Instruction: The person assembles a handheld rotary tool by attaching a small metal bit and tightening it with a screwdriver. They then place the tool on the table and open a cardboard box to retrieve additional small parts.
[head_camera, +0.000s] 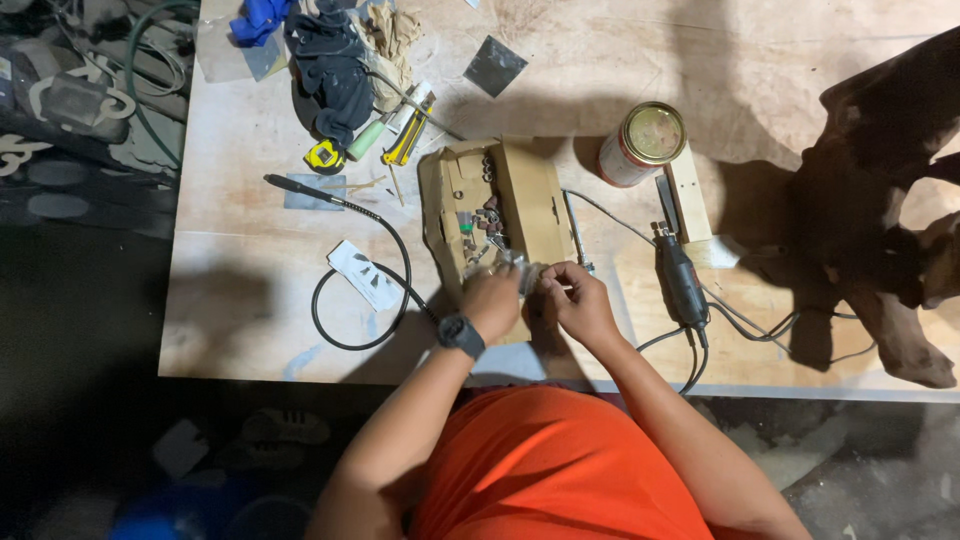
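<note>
My left hand (492, 300), with a black watch on its wrist, and my right hand (578, 300) meet at the near end of an open cardboard box (530, 195) of small bits. Both hands pinch a small clear packet (522, 272) between them; what it holds is too small to tell. A black rotary tool (682, 280) lies just right of my right hand, its cord running off the near edge. A black flexible shaft (345, 250) curls on the table to the left of my left hand.
A tin can (640, 145) with a gold lid stands beside a wooden block (688, 190). A dark carved wood piece (880, 200) fills the right side. Gloves, rags, a yellow tape measure (325, 155) and hand tools lie at the back. Clutter covers the floor at left.
</note>
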